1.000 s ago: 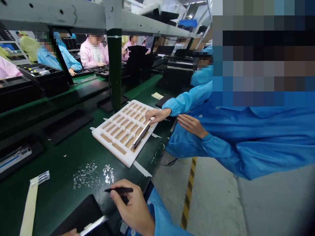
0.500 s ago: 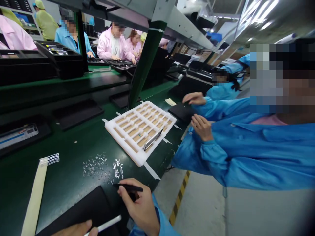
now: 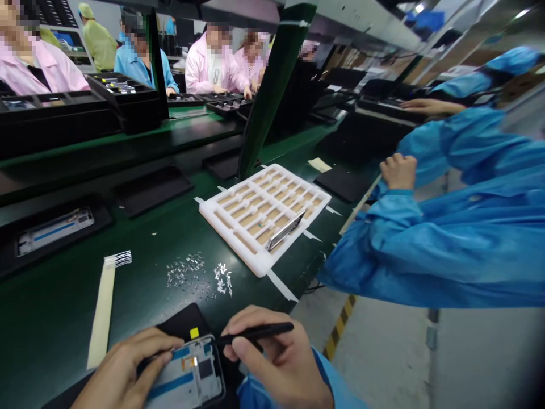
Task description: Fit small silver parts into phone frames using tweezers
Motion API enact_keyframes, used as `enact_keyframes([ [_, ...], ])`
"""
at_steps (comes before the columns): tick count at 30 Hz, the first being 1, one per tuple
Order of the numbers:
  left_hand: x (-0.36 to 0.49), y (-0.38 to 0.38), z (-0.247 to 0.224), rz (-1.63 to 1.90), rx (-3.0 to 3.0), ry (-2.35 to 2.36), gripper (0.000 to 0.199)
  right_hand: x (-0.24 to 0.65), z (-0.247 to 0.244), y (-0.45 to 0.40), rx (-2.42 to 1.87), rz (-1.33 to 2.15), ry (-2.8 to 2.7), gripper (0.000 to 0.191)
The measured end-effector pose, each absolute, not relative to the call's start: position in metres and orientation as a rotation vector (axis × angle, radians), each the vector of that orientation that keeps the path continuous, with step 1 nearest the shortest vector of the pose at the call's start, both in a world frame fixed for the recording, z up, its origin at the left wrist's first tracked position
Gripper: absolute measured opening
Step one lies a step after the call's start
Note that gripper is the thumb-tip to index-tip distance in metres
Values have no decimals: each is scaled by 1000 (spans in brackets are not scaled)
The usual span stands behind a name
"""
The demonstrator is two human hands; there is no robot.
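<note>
My left hand point(image 3: 128, 363) is closed on the left edge of a phone housing point(image 3: 200, 372), its inner side facing up with blue strips and a yellow tab at the top. A pair of black tweezers point(image 3: 270, 330) is pinched in my right hand point(image 3: 281, 363), tip at the housing's top right corner. Whether anything is between the tips is too small to tell. Beneath the housing lies a black pad point(image 3: 187, 318). Just beyond it, tiny clear pieces point(image 3: 186, 272) and small silvery pieces point(image 3: 222, 279) are scattered on the green bench.
A white slotted rack point(image 3: 264, 267) holds one upright phone part point(image 3: 285, 232). Black trays point(image 3: 153, 190) lie to the left, one with another housing point(image 3: 55, 232). A yellowish strip point(image 3: 102, 318) is near my left hand. A co-worker in blue point(image 3: 447, 244) stands at right; others work across the bench.
My right hand has brought the tweezers from the scattered pieces to the phone housing. My left hand has raised the housing into fuller view. The co-worker at right has turned and shifted their arms.
</note>
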State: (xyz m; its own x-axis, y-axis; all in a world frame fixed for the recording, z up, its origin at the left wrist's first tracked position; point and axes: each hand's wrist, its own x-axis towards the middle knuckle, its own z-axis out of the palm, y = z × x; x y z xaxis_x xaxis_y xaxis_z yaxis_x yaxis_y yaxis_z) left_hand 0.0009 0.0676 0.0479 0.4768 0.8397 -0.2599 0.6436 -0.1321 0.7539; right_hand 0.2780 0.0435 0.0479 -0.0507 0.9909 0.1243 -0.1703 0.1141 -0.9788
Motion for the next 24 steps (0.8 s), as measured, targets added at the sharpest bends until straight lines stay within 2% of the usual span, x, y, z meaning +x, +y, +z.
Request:
enact_keyframes([
  [10, 11, 67, 49, 317, 1794, 1249, 34, 244, 35, 47, -1174, 1188, -1439, 12],
  [24, 13, 65, 39, 386, 1883, 1300, 29, 241, 33, 47, -1177, 1138, -1421, 11],
])
